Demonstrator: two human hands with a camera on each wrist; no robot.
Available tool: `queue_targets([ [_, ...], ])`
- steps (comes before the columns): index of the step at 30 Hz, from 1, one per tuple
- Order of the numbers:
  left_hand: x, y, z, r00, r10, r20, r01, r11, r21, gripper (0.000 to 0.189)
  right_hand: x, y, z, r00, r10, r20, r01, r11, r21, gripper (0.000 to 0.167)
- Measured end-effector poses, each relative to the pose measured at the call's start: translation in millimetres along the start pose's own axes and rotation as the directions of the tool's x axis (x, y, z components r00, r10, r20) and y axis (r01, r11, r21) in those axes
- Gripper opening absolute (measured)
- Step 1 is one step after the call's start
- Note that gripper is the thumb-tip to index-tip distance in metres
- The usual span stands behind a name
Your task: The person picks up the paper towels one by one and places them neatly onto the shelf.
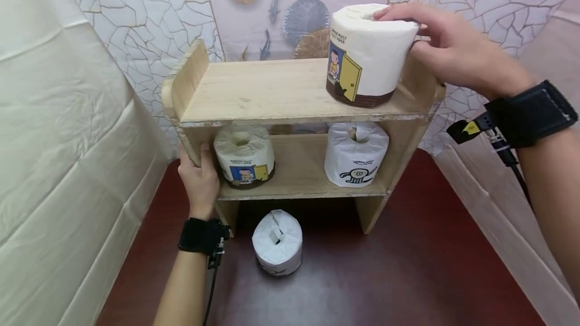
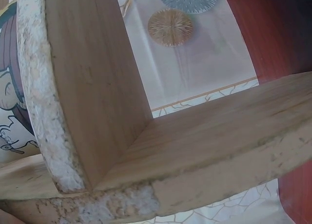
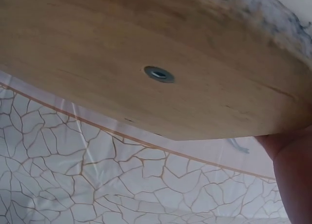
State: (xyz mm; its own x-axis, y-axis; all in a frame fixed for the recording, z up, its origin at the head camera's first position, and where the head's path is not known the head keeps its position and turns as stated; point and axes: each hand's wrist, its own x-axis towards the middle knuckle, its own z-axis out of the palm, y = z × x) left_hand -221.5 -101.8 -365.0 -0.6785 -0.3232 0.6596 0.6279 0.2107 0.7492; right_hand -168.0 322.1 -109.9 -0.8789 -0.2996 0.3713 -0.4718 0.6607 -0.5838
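Note:
At the right end of the wooden shelf's top board [image 1: 254, 89], my right hand [image 1: 446, 47] grips a large wrapped toilet roll [image 1: 371, 59]. Its fingers reach over the rim toward the core and the thumb is at the side. My left hand [image 1: 201, 182] holds the shelf's left side panel [image 1: 186, 82], thumb on the inner face beside a second printed toilet roll [image 1: 244, 157] on the middle board. In the left wrist view, the panel and a board [image 2: 92, 87] meet, with a fingertip at the lower left corner. The right wrist view shows the shelf's outer side [image 3: 122, 48].
A white toilet roll with a cartoon print [image 1: 357, 157] stands on the middle board's right side. Another wrapped roll [image 1: 277, 243] is on the dark red table [image 1: 362, 270], before the shelf's bottom opening. Pale cloth [image 1: 72, 140] hangs at the left, and patterned cloth hangs behind.

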Motion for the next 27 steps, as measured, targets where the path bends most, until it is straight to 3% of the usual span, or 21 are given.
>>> queue_targets([
  [7,0.7,-1.7,3.3,1.0,-0.01,0.014,0.01,1.0,-0.012,0.044,-2.0,3,0,0.996,-0.073,-0.047,0.077,0.991,0.108,0.052],
  [12,2.8,-4.6,-0.5,1.0,0.007,-0.011,-0.007,1.0,0.021,0.043,1.3,1,0,0.997,-0.069,-0.04,0.074,0.989,0.125,0.048],
  [18,2.0,-5.4,6.8,1.0,0.012,0.016,-0.012,1.0,0.01,0.044,-7.0,0,-11,0.998,-0.014,-0.057,0.018,0.998,0.067,0.05],
  [27,-0.2,-0.8,0.8,1.0,0.015,-0.014,-0.015,1.0,0.006,0.041,-3.5,-12,-6,0.994,-0.059,-0.093,0.054,0.997,-0.056,0.049],
])
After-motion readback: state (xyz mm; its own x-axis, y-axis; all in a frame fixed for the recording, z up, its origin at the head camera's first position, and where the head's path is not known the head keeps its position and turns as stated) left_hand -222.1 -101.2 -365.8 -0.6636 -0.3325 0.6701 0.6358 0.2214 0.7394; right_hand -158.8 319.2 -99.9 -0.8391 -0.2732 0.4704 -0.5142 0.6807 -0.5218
